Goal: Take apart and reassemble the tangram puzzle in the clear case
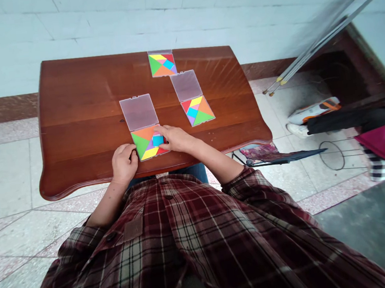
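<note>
Beyond the right hand (175, 138) pinching a blue piece (158, 140), 2 tangram cases (198, 110), well apart.

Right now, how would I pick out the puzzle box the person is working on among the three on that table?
Find the brown wooden table; three tangram boxes lie on it. The working box sits at the near edge, lid open, between the left hand and right hand. Unlike the far box and right-hand box, it has fingers on it at a blue piece.
</note>
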The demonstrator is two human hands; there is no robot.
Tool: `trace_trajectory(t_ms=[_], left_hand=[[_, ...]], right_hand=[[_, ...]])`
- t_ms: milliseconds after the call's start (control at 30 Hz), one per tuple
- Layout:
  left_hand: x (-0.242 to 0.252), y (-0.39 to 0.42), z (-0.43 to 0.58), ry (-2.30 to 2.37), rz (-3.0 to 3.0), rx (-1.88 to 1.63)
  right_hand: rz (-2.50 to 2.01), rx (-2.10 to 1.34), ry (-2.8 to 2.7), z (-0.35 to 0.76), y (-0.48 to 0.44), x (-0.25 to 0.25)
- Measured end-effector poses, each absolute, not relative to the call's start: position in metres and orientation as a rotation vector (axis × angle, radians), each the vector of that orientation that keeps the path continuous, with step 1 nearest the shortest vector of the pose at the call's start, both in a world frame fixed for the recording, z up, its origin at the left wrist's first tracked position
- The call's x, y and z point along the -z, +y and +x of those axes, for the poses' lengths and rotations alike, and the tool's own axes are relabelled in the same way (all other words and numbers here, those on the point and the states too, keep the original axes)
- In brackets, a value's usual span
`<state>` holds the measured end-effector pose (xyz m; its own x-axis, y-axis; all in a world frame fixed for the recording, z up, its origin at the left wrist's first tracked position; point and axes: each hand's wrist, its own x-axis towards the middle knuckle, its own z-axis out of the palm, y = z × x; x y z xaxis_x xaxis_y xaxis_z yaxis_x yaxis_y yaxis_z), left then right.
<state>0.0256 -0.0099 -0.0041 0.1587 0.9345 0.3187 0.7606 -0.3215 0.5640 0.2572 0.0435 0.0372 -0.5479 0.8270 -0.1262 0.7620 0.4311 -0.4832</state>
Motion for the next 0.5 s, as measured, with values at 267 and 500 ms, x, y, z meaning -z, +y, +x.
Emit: trace_trajectory(t_ms=[267, 500], left_hand=[[0.004, -0.009, 0.025, 1.64, 2.199, -0.923], [0.006, -0.01, 0.025, 1.642, 2.166, -0.914]], right_hand=[[-1.509, -0.765, -2.18, 0.275, 0.051, -0.037], [-1.549, -0.809, -2.102, 0.28, 0.049, -0.029]])
